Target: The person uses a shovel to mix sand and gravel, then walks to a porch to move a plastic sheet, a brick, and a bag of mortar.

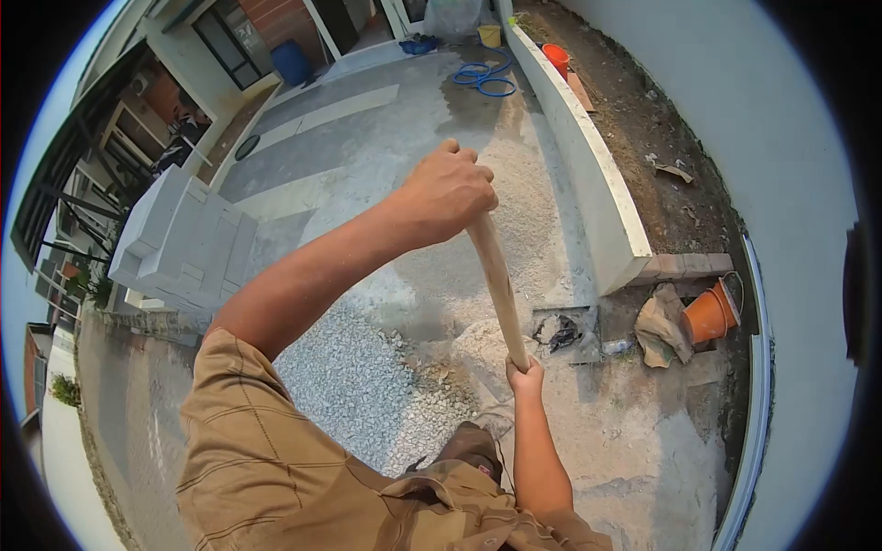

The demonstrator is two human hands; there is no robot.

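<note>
My left hand [450, 191] is raised in front of me, its fingers wrapped round the top end of a long wooden tool handle [499, 289]. Lower down, my right hand [525, 376] grips the same handle close to my body. The handle slants between the two hands. The tool's working end is not visible, so its kind cannot be told. Under my left arm lies a heap of grey gravel [344, 381]. Pale sand [514, 188] spreads over the ground beyond the handle, with a smaller pale mound [480, 342] beside it.
A low wall [588, 174] runs along the right. Near its end are an orange bucket [709, 317], a crumpled brown sack [661, 326] and a square floor pit [560, 332] with dark material. Stacked pale blocks [188, 243] stand left. A blue hose [485, 81] lies coiled ahead.
</note>
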